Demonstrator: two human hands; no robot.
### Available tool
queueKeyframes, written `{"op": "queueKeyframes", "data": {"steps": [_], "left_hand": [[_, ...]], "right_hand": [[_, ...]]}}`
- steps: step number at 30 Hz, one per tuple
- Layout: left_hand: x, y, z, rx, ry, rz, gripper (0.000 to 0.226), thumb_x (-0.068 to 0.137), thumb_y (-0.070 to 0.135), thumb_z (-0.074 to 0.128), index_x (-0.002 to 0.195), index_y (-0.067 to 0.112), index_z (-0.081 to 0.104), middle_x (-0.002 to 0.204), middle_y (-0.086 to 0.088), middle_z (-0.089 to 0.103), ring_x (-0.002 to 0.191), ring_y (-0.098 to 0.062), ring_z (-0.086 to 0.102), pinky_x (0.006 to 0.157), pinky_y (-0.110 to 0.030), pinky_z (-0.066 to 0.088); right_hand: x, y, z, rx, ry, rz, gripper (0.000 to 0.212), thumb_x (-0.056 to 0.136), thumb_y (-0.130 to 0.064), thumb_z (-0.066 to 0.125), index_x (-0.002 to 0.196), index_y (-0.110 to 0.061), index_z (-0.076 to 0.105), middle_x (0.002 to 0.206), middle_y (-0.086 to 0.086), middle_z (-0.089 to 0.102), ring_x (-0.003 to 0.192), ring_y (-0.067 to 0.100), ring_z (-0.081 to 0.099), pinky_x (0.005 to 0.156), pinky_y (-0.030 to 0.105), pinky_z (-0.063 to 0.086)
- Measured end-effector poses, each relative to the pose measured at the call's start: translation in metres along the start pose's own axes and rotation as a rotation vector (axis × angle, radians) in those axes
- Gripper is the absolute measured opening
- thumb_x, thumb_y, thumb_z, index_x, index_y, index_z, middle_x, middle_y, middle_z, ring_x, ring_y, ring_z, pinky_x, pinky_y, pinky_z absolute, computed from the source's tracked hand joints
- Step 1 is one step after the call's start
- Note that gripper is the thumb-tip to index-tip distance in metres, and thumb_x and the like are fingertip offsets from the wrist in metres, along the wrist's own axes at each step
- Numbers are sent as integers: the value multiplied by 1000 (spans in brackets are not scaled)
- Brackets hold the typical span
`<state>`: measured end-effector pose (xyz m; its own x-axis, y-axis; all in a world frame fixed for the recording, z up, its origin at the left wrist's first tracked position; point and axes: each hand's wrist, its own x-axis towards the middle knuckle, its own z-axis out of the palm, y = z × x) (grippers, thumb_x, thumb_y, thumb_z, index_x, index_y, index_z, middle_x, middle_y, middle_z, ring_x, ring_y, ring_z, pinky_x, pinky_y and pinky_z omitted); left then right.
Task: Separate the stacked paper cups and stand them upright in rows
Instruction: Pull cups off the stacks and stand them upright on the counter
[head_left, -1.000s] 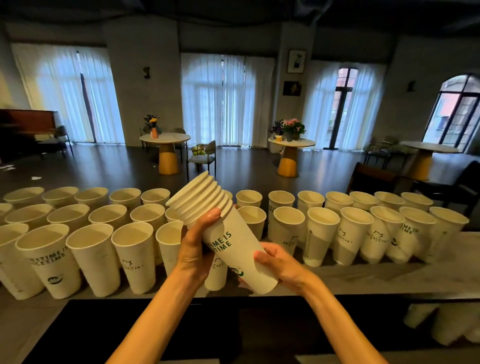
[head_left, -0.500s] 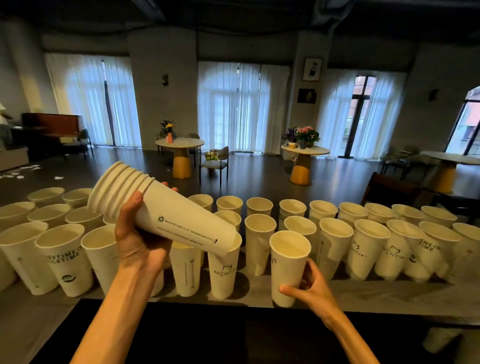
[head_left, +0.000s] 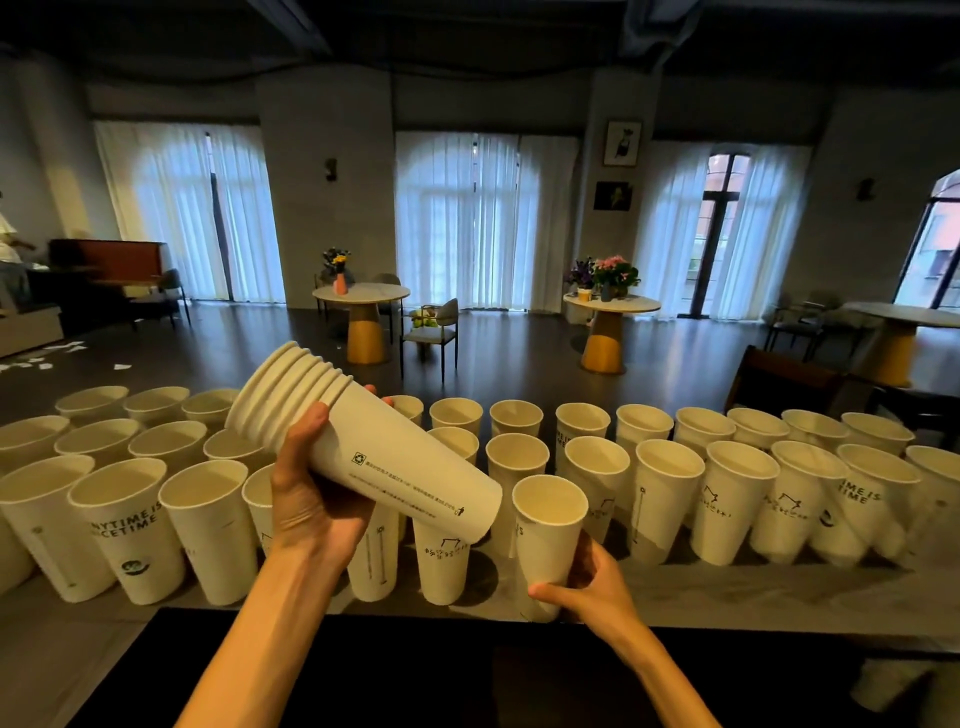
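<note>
My left hand (head_left: 306, 499) grips a stack of several nested white paper cups (head_left: 374, 447), tilted with its rims pointing up and to the left. Lower right, my right hand (head_left: 587, 587) holds a single white cup (head_left: 548, 530) by its lower part, upright at the front of the counter. Three rows of upright white cups (head_left: 670, 499) with dark print fill the counter (head_left: 727, 597) from left to right behind both hands.
The counter's dark front edge (head_left: 415, 623) runs just below my hands. More white cups (head_left: 883, 686) lie low at the right, under the counter level. Beyond the counter are round tables (head_left: 361, 296), chairs (head_left: 434, 332) and curtained windows.
My right hand pulled one cup off the bottom of the stack and brought it down upright to the front row. My left hand swung the stack left, then back towards the middle.
</note>
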<state>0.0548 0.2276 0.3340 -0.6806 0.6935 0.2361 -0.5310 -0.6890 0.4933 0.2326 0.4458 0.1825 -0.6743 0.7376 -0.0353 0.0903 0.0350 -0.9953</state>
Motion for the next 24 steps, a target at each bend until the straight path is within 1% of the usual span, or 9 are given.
{"op": "queueKeyframes", "data": {"steps": [2, 7, 9, 12, 14, 16, 20, 22, 24], "left_hand": [[0, -4, 1, -1, -6, -6, 29, 83, 32, 64, 105, 20, 79, 116, -5, 70, 110, -23, 66, 111, -53, 40], [-2, -14, 11, 68, -23, -40, 27, 77, 31, 70, 99, 22, 81, 110, -5, 74, 101, -20, 70, 98, -45, 53], [0, -19, 13, 85, -40, -66, 50, 56, 34, 89, 103, 20, 80, 113, -6, 73, 103, -21, 69, 99, -44, 53], [6, -32, 19, 81, -53, -152, 105, 36, 37, 98, 132, 11, 64, 123, -12, 68, 108, -25, 67, 93, -45, 56], [9, -48, 29, 87, -115, -228, 109, 37, 37, 98, 136, 10, 60, 124, -13, 68, 108, -26, 68, 93, -46, 56], [10, -70, 44, 130, -188, -313, 92, 39, 37, 97, 123, 11, 70, 121, -16, 69, 106, -27, 68, 99, -49, 53], [3, -115, 69, 300, -212, -387, 60, 47, 32, 88, 105, 16, 79, 116, -18, 71, 103, -30, 67, 102, -52, 48], [-1, -128, 77, 407, -244, -384, 65, 53, 35, 82, 114, 13, 73, 120, -21, 69, 108, -35, 63, 102, -53, 48], [-1, -138, 81, 468, -255, -364, 83, 52, 37, 87, 127, 9, 64, 128, -24, 64, 116, -40, 61, 106, -57, 46]], "right_hand": [[4, 0, 7, -17, -24, 8, 86, 56, -17, 94, 124, -34, 43, 123, -11, 56, 116, 11, 52, 103, 39, 44], [4, 1, 8, -89, -54, 64, 98, 53, -26, 95, 137, -24, 43, 134, -11, 54, 128, 16, 50, 106, 40, 43], [0, 1, 0, -144, -97, 70, 103, 52, -28, 96, 141, -26, 42, 137, -11, 53, 129, 14, 49, 108, 40, 42], [-15, -5, -21, -149, -39, 11, 74, 64, -18, 90, 127, -30, 53, 126, -11, 59, 120, 11, 56, 98, 28, 50], [-29, -23, -35, -100, 66, -35, 45, 75, -23, 81, 115, -25, 63, 118, 1, 68, 109, 14, 66, 85, 25, 56], [-49, -45, -45, 8, 98, -34, 33, 81, -36, 70, 111, -21, 68, 116, 9, 70, 100, 14, 70, 84, 29, 57], [-83, -81, -54, 201, -170, -32, 75, 76, -63, 67, 131, -12, 58, 124, 17, 65, 114, 32, 63, 99, 46, 49], [-90, -85, -57, 203, -255, -45, 88, 73, -63, 70, 137, -6, 48, 122, 22, 64, 106, 33, 66, 93, 44, 53], [-94, -88, -64, 148, -221, -52, 91, 67, -65, 75, 131, -4, 51, 114, 18, 68, 97, 29, 69, 85, 40, 56]]}}
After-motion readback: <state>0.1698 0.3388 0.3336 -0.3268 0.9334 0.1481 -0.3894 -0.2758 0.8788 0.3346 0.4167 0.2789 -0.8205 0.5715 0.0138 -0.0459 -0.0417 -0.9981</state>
